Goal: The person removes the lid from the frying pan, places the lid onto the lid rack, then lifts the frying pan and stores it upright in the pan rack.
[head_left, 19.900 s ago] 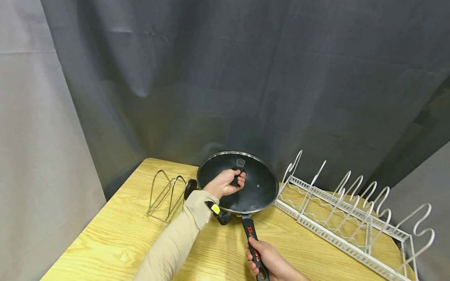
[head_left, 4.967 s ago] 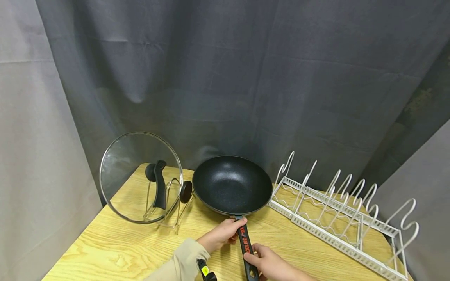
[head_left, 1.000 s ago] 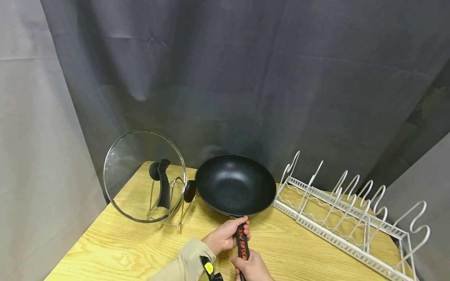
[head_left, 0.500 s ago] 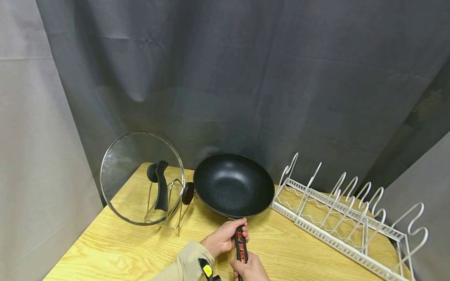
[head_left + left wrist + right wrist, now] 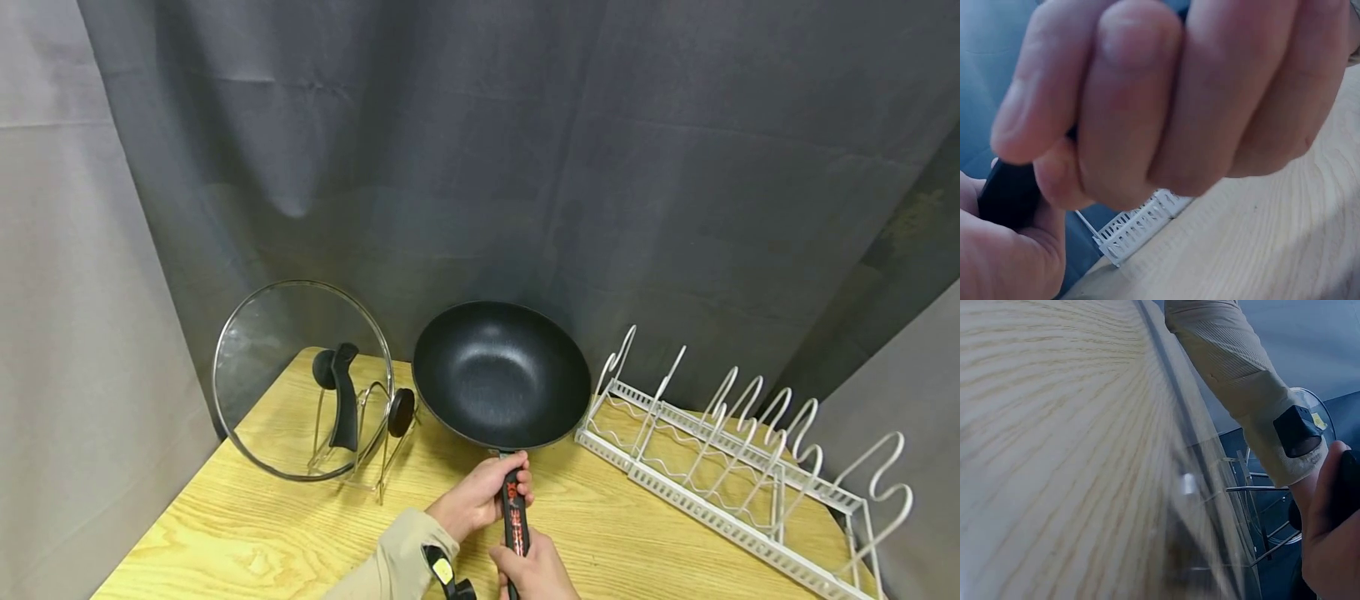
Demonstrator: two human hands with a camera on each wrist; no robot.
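Observation:
Both hands hold the long black handle (image 5: 514, 521) of a deep black wok (image 5: 501, 379), whose inside faces the head camera. Just below the bowl, my left hand (image 5: 480, 493) grips the handle with its thumb on top. Nearer the handle's end, my right hand (image 5: 534, 571) is wrapped round it. In the left wrist view the curled left fingers (image 5: 1141, 94) fill the top, and the right hand (image 5: 1004, 256) shows at lower left around the handle (image 5: 1009, 194). The right wrist view catches part of the right hand (image 5: 1335, 562) at its edge.
A glass lid (image 5: 270, 375) with a black handle (image 5: 345, 398) stands upright in a wire lid rack (image 5: 384, 454) left of the wok. A dark round disc (image 5: 401, 412) sits beside the rack. To the right, a white pan rack (image 5: 720, 492) with several wire dividers stands on the wooden table (image 5: 202, 533).
Over the last half second the wok has risen and its bowl faces the camera more, both hands keeping their grip. Much earlier, the lid was on the wok; now it stands in the rack.

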